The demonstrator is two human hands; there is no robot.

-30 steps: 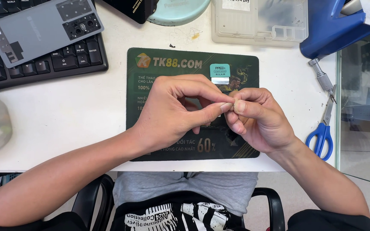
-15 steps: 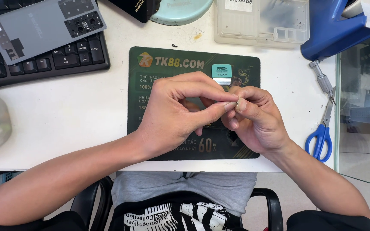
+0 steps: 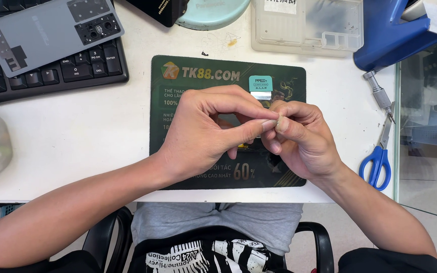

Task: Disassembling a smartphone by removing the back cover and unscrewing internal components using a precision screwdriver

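Both hands meet fingertip to fingertip above the middle of the dark green work mat point(image 3: 178, 131) on a white desk point(image 3: 77, 136). The left hand point(image 3: 206, 134) comes in from the mat's left side, thumb and forefinger drawn together into a tight pinch; the right hand point(image 3: 302, 139) comes in from the right, its thumb and forefinger likewise pressed close. Between the two pinches sits a tiny pale part point(image 3: 278, 121), barely showing at the tip of the right forefinger, and too small to identify. It lies right at the seam where the fingertips touch, nearer the right hand's grip than the left's; its long axis cannot be made out, nor which hand truly bears it. The other fingers of both hands curl loosely inward.

Just beyond the hands, toward the mat's far edge, lies a small teal-and-silver tag point(image 3: 260, 87). A grey phone back cover point(image 3: 51, 33) rests on a black keyboard point(image 3: 77, 71) at the desk's far left corner. Blue-handled scissors point(image 3: 379, 159) lie along the right edge, beneath a metal-tipped tool point(image 3: 379, 96), with a clear plastic parts box point(image 3: 304, 25) at the far edge
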